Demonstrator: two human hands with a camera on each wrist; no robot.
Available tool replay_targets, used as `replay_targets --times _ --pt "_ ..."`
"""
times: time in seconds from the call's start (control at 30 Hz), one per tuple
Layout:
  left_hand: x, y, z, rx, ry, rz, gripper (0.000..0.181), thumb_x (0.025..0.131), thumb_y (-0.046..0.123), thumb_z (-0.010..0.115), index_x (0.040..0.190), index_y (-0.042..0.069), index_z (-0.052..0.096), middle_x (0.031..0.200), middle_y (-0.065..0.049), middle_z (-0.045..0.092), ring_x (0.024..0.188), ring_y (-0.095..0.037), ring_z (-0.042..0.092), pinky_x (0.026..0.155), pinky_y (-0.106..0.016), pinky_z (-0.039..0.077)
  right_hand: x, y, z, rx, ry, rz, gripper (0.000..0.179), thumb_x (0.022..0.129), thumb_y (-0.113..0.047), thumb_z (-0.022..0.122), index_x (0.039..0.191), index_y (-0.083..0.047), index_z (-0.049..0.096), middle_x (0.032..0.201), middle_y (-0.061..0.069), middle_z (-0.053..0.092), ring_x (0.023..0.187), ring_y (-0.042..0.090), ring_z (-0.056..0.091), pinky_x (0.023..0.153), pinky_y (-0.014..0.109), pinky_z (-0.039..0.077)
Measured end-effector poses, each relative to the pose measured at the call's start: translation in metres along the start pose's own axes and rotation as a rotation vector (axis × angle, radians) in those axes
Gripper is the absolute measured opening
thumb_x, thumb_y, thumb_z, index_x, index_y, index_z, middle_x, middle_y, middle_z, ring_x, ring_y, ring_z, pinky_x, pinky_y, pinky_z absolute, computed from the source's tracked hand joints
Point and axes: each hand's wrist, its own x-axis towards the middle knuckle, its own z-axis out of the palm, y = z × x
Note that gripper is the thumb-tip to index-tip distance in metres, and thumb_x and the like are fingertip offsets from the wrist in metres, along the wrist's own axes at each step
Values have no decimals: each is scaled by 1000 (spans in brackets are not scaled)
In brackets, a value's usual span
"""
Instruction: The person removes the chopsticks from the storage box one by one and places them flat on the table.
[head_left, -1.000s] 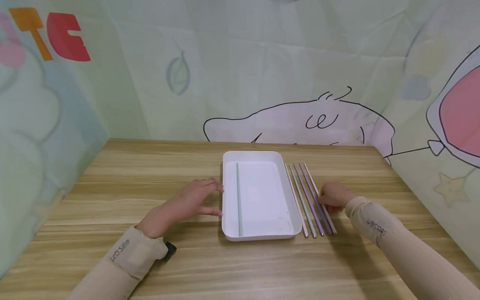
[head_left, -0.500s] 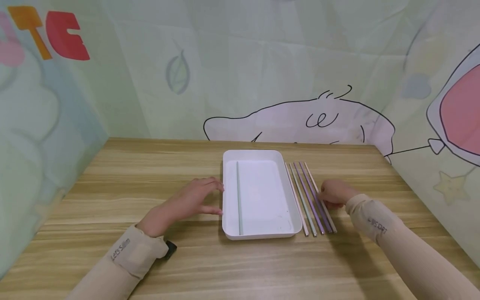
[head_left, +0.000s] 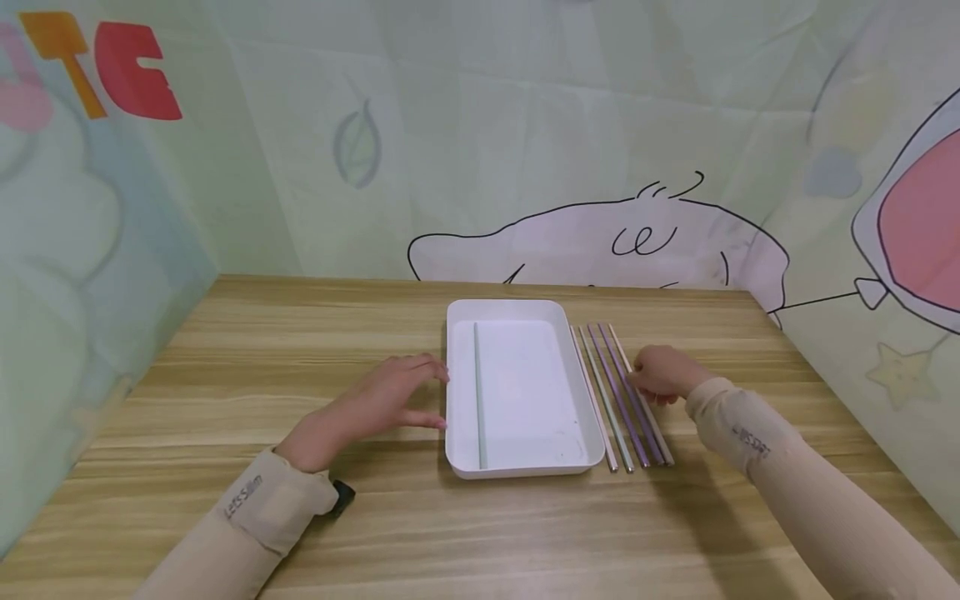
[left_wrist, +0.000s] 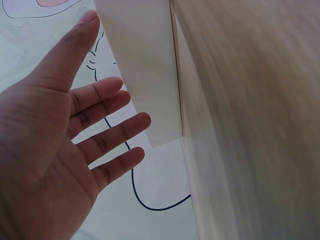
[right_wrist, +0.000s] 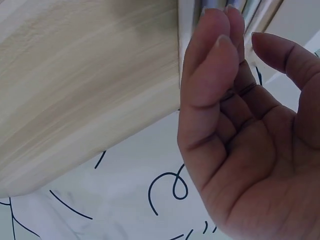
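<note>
A white tray (head_left: 525, 383) stands mid-table with one pale green chopstick (head_left: 480, 400) lying lengthwise inside, near its left wall. My left hand (head_left: 382, 402) is at the tray's left side, fingers and thumb spread, fingertips right at the wall. Along the tray's right side several chopsticks lie side by side: pale pink, pale green (head_left: 612, 417), two purple (head_left: 618, 400) and a beige-pink one (head_left: 662, 440) outermost. My right hand (head_left: 667, 372) is over that outermost chopstick, fingers bent and fingertips at the row. In the right wrist view the thumb (right_wrist: 282, 52) stands apart from the fingers, nothing between them.
The wooden table (head_left: 480, 542) ends at a printed cloth backdrop (head_left: 525, 150), which also rises on both sides. A dark wrist strap piece (head_left: 342, 498) shows at the left sleeve.
My right hand has slid a little toward the far ends of the chopsticks, its fingers still at the row. The left hand, tray and chopsticks have stayed in place.
</note>
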Motion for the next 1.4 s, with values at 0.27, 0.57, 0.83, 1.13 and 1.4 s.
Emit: replay_targets --times 0.27,0.57,0.83,1.13,1.4 --pt "1 -1 0 18 9 20 55 76 40 77 114 4 61 121 -9 64 115 -27 60 99 -47 49 1 -12 -6 -8 11 -1 33 93 -17 47 62 -8 53 56 0 56 48 10 51 46 21 43" --pt "0 0 -1 16 -3 9 54 76 39 78 113 4 61 122 -9 63 115 -27 60 100 -45 49 5 -22 -8 1 15 -30 30 93 -17 47 65 -9 55 58 0 58 50 10 54 47 21 45" --pt "0 0 -2 8 0 -2 55 76 40 78 115 5 61 123 -9 63 116 -27 59 101 -45 49 9 -40 -18 -13 27 -54 32 93 -16 48 62 -9 54 59 2 61 50 10 55 48 22 47" --pt "0 -1 1 0 3 14 55 75 39 79 113 4 61 121 -9 63 113 -27 61 100 -42 50 15 -65 -18 -17 28 -97 32 92 -15 48 61 -9 56 56 0 59 48 10 55 47 21 47" --pt "1 2 1 -5 -9 2 55 76 39 78 114 5 60 122 -9 63 115 -26 60 101 -42 49 20 -85 -13 -16 14 -84 31 92 -17 50 63 -9 55 56 -1 57 48 9 52 46 19 45"
